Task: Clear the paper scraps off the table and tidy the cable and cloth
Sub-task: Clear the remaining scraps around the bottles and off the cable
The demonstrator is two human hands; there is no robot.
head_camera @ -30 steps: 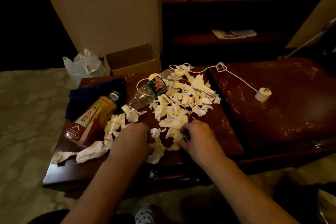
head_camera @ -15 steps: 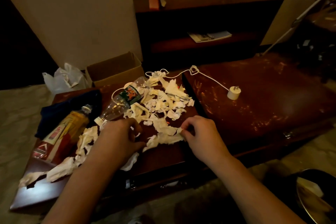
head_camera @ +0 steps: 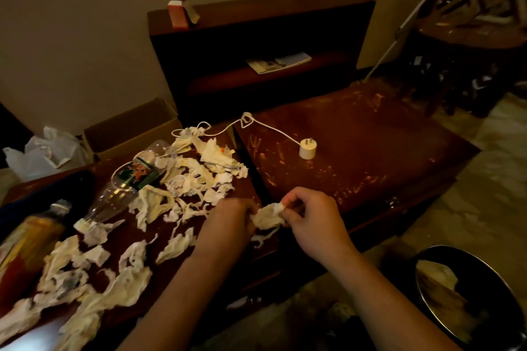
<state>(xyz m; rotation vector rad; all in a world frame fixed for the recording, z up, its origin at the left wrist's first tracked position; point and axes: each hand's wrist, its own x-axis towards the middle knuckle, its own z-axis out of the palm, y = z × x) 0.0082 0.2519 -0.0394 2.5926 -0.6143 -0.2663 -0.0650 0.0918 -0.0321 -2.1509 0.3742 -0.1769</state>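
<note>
Crumpled white paper scraps (head_camera: 196,179) litter the dark wooden table (head_camera: 356,134) from its middle to the near left corner. Between my hands is a bunched wad of scraps (head_camera: 266,218), lifted slightly above the table's near edge. My left hand (head_camera: 228,222) grips the wad's left side and my right hand (head_camera: 310,219) pinches its right end. A white cable (head_camera: 271,129) runs from the paper pile to a white plug (head_camera: 307,149) on the right half of the table. A dark blue cloth (head_camera: 42,196) lies at the far left, partly hidden by a bottle.
A clear plastic bottle (head_camera: 128,182) and a yellow-labelled bottle (head_camera: 25,239) lie among the scraps at left. A black bin (head_camera: 484,268) with paper inside stands on the floor at lower right. A cardboard box (head_camera: 131,128) and plastic bag (head_camera: 45,151) sit behind the table.
My hands have gathered scraps into one wad and raised it off the table toward the right. The view has swung right, bringing the bin into sight.
</note>
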